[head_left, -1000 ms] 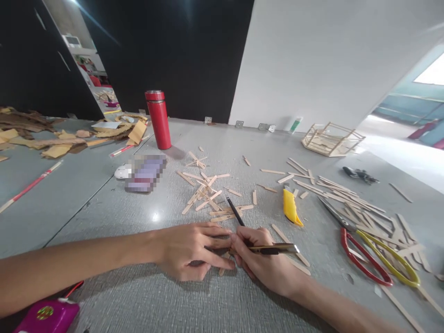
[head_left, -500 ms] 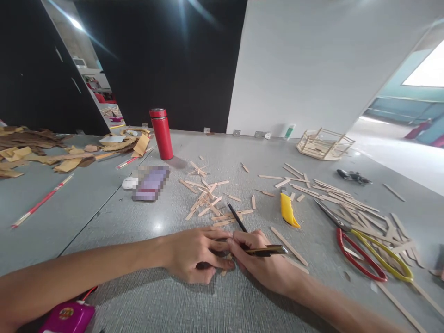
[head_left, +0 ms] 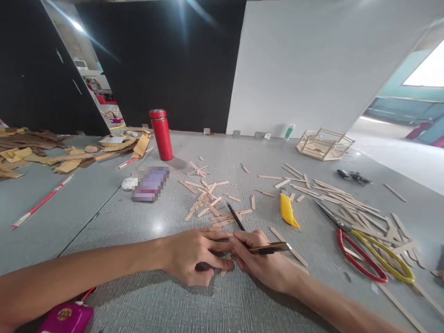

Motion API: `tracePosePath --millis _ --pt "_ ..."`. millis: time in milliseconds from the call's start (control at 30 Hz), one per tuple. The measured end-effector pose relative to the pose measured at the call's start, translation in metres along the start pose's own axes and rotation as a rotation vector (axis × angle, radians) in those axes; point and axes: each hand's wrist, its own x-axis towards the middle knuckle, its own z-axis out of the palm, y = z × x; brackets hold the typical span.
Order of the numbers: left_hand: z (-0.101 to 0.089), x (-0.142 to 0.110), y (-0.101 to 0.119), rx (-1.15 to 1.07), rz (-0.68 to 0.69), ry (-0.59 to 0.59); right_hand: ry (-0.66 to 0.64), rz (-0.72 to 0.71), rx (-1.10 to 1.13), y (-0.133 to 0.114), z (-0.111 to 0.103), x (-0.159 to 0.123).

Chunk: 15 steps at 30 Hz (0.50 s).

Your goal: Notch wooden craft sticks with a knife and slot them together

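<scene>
My left hand lies on the grey table, fingers pressed down on a small wooden stick whose end pokes out beneath them. My right hand meets it fingertip to fingertip and grips a dark utility knife with a brass-coloured body. A black pencil also rises from between its fingers, pointing away from me. The knife's tip is hidden where the hands touch.
Loose wooden sticks lie scattered ahead, more at the right. Nearby are a yellow cutter, red-and-yellow scissors, a red flask, a phone, a stick frame, cardboard scraps and a magenta device.
Both hands stay together on the stick, with only slight shifts of the knife. My view tilted up a little between the first two frames.
</scene>
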Motion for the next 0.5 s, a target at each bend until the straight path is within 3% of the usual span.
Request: tracePosePath --millis 233,500 --pt "0.0006 -0.001 0.0001 -0.007 -0.017 -0.016 0.003 0.008 0.042 0.006 0.0036 0.0014" --pt "-0.0024 0.0002 0.003 -0.004 -0.033 -0.009 0.041 -0.014 -0.09 0.0029 0.0036 0.0008"
